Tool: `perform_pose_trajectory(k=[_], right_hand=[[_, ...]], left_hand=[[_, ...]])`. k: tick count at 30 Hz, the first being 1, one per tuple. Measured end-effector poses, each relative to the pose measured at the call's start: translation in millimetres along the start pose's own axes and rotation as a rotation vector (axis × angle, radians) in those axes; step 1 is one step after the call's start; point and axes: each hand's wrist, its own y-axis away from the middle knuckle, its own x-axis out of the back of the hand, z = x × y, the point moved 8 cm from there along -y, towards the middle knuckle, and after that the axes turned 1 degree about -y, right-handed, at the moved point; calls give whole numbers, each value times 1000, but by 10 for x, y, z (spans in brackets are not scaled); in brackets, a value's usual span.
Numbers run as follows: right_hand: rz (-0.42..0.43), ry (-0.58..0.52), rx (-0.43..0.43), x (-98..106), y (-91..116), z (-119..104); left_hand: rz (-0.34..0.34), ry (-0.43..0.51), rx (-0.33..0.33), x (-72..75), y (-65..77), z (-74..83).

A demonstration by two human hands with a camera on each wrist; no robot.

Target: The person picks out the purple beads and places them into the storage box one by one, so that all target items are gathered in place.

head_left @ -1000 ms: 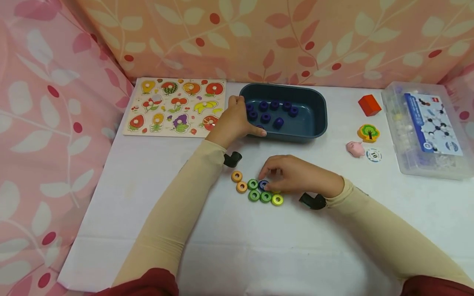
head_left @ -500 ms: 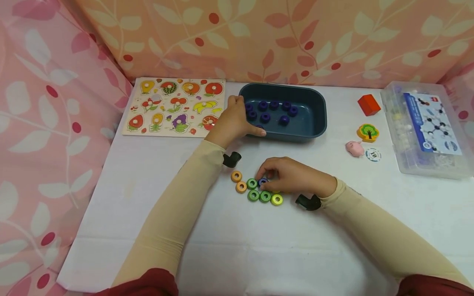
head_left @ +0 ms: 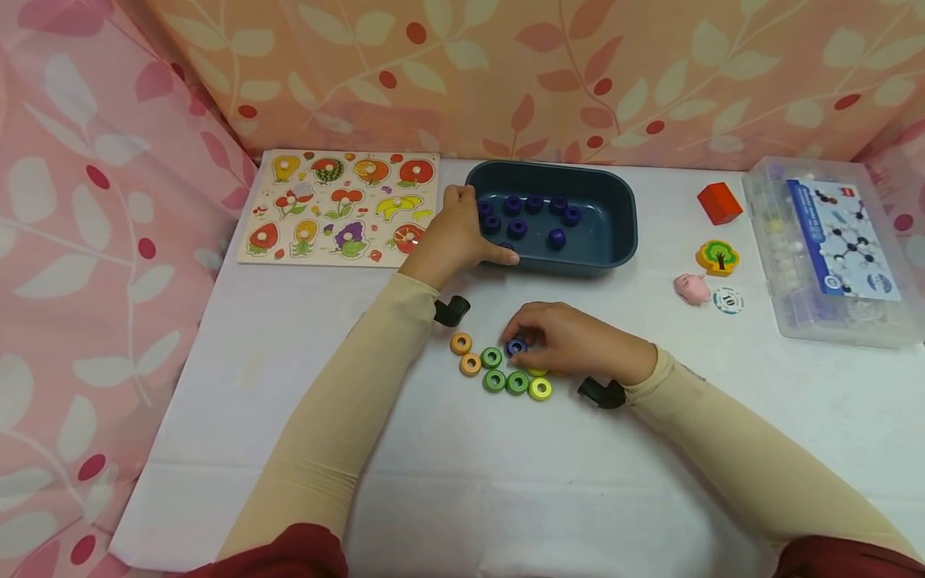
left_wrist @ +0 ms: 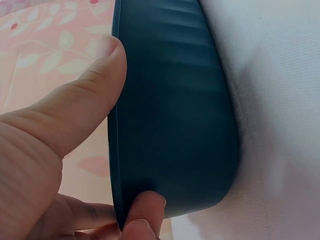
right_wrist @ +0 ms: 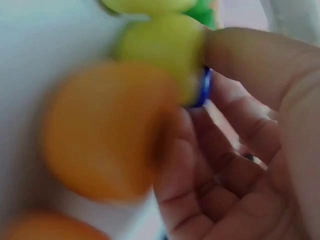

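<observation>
My left hand (head_left: 455,235) grips the left end of a dark teal plastic tub (head_left: 623,217). In the left wrist view the thumb lies over the tub's rim and fingertips curl round its wall (left_wrist: 175,110). Several dark purple beads (head_left: 516,228) lie inside the tub. In front of it my right hand (head_left: 571,341) pinches a blue ring-shaped bead (head_left: 516,348) between thumb and fingers. Green beads (head_left: 495,380), orange beads (head_left: 470,364) and a yellow bead (head_left: 540,389) sit close by on the white cloth. Partly under the right hand are another yellow bead (right_wrist: 160,50) and an orange bead (right_wrist: 110,135).
A fruit puzzle board (head_left: 340,209) lies left of the tub. To the right are a red block (head_left: 719,204), a tree-shaped piece (head_left: 719,258), a pink pig figure (head_left: 692,289), a round chip (head_left: 728,301) and a clear plastic case (head_left: 853,249). Patterned curtains hang behind and at the left.
My right hand has shifted the blue bead slightly away from the green beads, toward the tub. One purple bead in the tub has rolled a little to the right. The left hand keeps its place.
</observation>
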Motion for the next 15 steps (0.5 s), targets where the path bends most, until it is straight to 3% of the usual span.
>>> perform_pose_trajectory(k=[4,8,12,15], right_hand=[[63,19,3,301,29,-107],[212,30,-54,879,45,-182],[342,47,-173,1437,-52,-54],[370,58,-215,1663,-220,142]], left_hand=[[1,9,-5,9,-4,9],[-2,18,-7,15,-4,12],[-1,21,-2,12,5,4],[-2,28,5,-5,11,-7]])
